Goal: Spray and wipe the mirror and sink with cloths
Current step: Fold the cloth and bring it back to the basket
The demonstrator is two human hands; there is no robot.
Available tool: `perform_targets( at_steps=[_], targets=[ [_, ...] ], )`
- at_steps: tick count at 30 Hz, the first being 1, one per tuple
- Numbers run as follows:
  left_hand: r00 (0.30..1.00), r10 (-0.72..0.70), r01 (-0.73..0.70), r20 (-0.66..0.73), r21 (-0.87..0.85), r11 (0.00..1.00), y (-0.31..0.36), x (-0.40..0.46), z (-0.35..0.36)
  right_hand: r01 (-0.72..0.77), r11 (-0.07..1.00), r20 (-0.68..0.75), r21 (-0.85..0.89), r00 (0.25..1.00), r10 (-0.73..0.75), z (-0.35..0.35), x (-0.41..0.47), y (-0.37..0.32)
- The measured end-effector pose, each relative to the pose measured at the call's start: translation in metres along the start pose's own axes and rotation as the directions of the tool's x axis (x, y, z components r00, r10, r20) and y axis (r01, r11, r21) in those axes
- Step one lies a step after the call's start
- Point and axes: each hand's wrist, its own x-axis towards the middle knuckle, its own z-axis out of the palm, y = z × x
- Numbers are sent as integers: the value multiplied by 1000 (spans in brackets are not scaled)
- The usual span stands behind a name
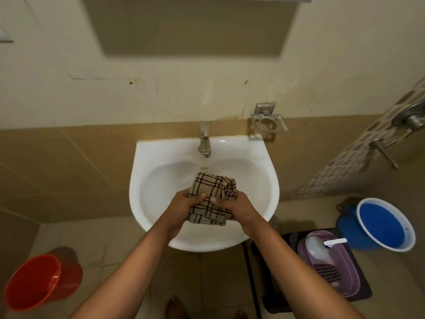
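Cloth (212, 199): beige woven check with dark wavy lines, crumpled, over the basin of the sink (147, 203), a glossy white rounded bowl. Left hand (184, 203) and right hand (239, 209): fingers curled tight, both gripping the cloth. Tap (204, 141): dull metal, upright at the back rim.

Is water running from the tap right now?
No, nothing flows from the tap; both hands just hold the checked cloth over the dry-looking sink.
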Motion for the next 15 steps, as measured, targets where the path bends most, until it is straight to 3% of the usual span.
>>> perform_targets(
  at_steps=[3, 10, 15],
  targets=[
    [1000, 0, 0, -16, -17, 1000, -4, 3, 27, 71, 997, -86, 10, 994, -70, -28, -10, 5],
    [997, 38, -38, 65, -5, 999, -4, 11, 86, 59, 980, 12, 190, 998, -62, -98, -38, 10],
    [985, -34, 25, 170, 53, 998, 5, 20, 111, 35, 996, 104, 79, 994, -43, -141, -57, -1]
  ],
)
